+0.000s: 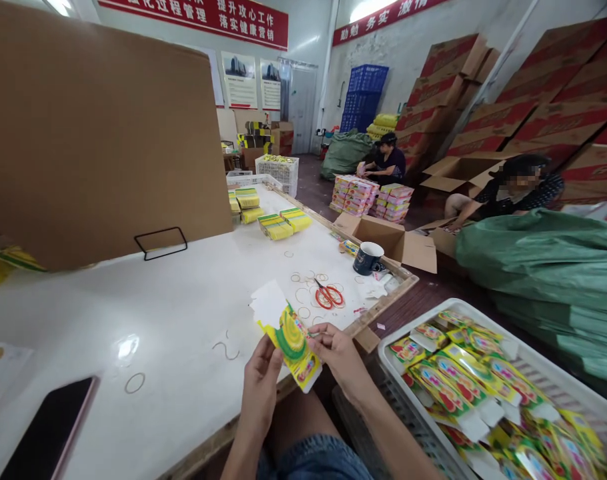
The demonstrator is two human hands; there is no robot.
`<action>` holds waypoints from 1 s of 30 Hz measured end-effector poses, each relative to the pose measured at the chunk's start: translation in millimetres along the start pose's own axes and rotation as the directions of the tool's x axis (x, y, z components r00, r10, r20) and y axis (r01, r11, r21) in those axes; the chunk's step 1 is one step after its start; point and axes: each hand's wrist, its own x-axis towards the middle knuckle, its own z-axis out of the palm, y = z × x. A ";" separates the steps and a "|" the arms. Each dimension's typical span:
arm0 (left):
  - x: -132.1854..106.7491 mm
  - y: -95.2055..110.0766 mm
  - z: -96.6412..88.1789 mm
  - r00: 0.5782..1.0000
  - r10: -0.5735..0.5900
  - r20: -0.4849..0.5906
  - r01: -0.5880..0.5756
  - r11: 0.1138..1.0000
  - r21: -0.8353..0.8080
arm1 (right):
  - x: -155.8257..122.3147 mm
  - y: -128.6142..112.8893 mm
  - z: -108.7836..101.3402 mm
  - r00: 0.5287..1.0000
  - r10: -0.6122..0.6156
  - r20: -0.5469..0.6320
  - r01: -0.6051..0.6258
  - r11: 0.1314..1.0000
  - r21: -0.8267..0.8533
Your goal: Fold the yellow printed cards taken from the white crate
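Both hands are up over the near edge of the desk (148, 313), sharing a small stack of yellow-green packets (291, 343) with a white card end sticking up at the far side. The left hand (261, 383) is closed on the stack's lower left edge, fingers curled behind it. The right hand (336, 350) pinches the right edge, thumb on the front. The stack is tilted and held clear of the desk.

Just beyond it lie orange-handled scissors (328, 295) among scattered rubber bands (303, 293). A dark mug (367, 258) stands further right, near the desk's rim. To the near right, a white crate (398, 393) brims with more of the same packets. A dark phone (48, 433) lies at the near left corner, and a tall cardboard sheet (93, 133) stands on the far left.
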 end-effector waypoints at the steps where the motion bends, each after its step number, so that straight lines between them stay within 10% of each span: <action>1: -2.2 5.5 1.4 0.996 -0.066 0.060 0.073 0.991 -0.115 | -5.0 -2.7 5.7 0.999 0.023 0.024 -0.025 0.997 0.073; 6: -14.3 23.7 1.9 0.975 -0.090 0.204 0.158 0.924 -0.348 | -25.4 -20.5 26.0 0.990 0.054 0.129 -0.096 0.931 0.351; 11: -14.2 26.0 2.3 0.986 -0.150 0.072 0.166 0.897 -0.410 | -31.0 -26.4 24.3 0.984 0.062 0.166 -0.113 0.941 0.318; 17: -12.5 18.3 4.1 0.975 -0.220 -0.011 0.209 0.939 -0.272 | -32.8 -19.2 29.2 0.995 0.074 0.065 -0.088 0.965 0.249; 23: -18.3 22.3 6.9 0.993 -0.057 -0.104 0.055 0.998 -0.020 | -35.2 -15.8 29.0 1.000 -0.019 0.004 0.019 0.999 0.047; 30: -29.5 39.6 6.5 0.982 -0.089 0.168 0.098 0.994 -0.046 | -33.8 -31.9 7.9 0.959 -0.181 0.218 0.137 0.970 0.202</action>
